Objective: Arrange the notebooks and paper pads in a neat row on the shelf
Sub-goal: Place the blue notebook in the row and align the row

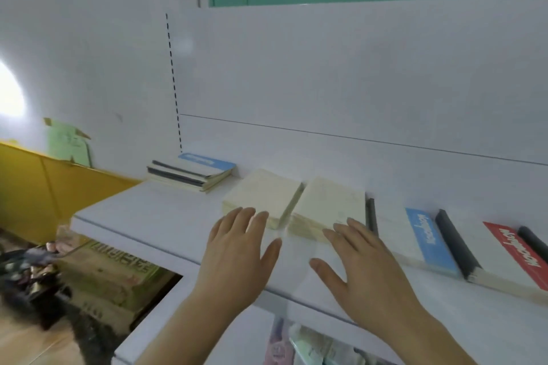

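No legible text on notebooks (427, 241)

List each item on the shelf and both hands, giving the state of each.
Left hand: open, fingers on left cream pad.
Right hand: open, fingers on right cream pad.
Left cream pad: flat.
Right cream pad: flat.
Notebook stack: piled unevenly.
Blue-striped notebook: closed, flat.
Red-striped notebook: closed, flat.

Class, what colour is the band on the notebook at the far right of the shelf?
Red, with white lettering, on the far-right notebook; head view.
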A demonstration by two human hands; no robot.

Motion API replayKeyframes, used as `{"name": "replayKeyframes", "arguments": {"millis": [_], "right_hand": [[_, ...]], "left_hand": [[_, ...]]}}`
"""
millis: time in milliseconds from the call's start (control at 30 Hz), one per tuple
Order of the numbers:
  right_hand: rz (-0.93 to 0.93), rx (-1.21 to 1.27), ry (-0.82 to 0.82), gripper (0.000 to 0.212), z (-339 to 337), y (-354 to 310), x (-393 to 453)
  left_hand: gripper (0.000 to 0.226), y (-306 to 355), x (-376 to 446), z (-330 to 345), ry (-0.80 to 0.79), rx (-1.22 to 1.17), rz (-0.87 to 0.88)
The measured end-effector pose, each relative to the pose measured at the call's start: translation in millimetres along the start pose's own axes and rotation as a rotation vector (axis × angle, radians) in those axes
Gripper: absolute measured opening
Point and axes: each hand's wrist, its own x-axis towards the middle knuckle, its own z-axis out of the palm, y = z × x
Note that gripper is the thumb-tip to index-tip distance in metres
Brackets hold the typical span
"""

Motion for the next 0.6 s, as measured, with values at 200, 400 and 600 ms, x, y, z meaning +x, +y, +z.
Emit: {"name": "replayKeyframes", "arguments": {"millis": [200,400,600], "right_hand": [[-0.067,0.075,-0.073,0.083,17.9,-105.7,39.3],[-0.12,0.082,-0.046,0.079,47.0,-162.5,102.9],[-0.144,0.064,-0.029,0.071,85.6,-187.0,184.4]], "left_hand": [[0.064,-99.4,-14.4,-27.7,-0.062,-0.005,-0.097],[0.065,-170.4,4.8,-29.9,-0.064,-0.014,-0.147],[0.066,-230.9,58.6,-15.7,-0.088,0.042,-0.138]]}}
